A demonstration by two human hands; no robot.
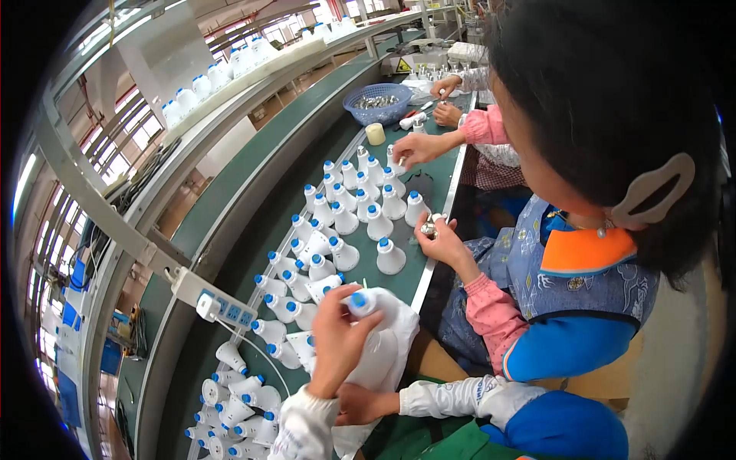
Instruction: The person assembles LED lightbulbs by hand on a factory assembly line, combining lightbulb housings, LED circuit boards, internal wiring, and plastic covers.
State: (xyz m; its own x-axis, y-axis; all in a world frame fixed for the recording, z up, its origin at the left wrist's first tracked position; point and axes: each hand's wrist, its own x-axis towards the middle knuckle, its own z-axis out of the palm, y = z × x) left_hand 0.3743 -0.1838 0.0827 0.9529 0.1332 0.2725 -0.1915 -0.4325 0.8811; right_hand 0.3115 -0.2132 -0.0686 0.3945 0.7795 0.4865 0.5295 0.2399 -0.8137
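Green bench [414, 261] crowded with white, blue-capped cones [391, 258]

Between 10 and 11 o'clock, a long shelf [244, 79] carries a row of similar white cones. At 8 o'clock, a socket strip [230, 308] sits on a pale metal post. Toward 7 o'clock, more cones lie tipped over in a pile [264, 397], while most of those nearer the middle stand upright, close together, caps up.

Near 6 o'clock, the person's left hand [341, 337] pinches a held cone [360, 301] between thumb and fingers, above the bench edge, its blue cap facing the camera. White cloth or bagging [395, 337] hangs just beside and below it. Lower at 6 o'clock, the right hand [359, 404] is against this white material; its fingers are mostly hidden, so whether they grip cannot be told.

At 12 o'clock, a blue basket [376, 116] holds small metal pieces, with a pale yellow roll [375, 134] near it.

From 1 to 3 o'clock, a co-worker [537, 268] in a blue vest has one hand [418, 147] at an upright cone and another [445, 244] around small shiny parts [429, 227].
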